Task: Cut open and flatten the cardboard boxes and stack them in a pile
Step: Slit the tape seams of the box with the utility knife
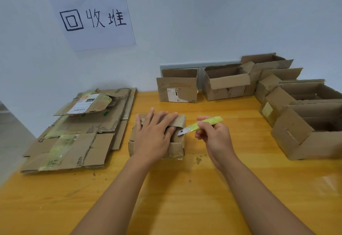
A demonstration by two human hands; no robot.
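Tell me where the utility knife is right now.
The yellow-green utility knife is in the right hand, centre-right of the head view, its blade pointing at the small cardboard box under the left hand.

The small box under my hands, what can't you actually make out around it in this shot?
- Small box: its left side and inside are covered by the left hand, head view.
- Utility knife: much of the yellow-green handle sits inside the right hand.
- Shipping label on the flattened cardboard pile: print too small to read.
- Open box at far right: cut off by the frame edge.
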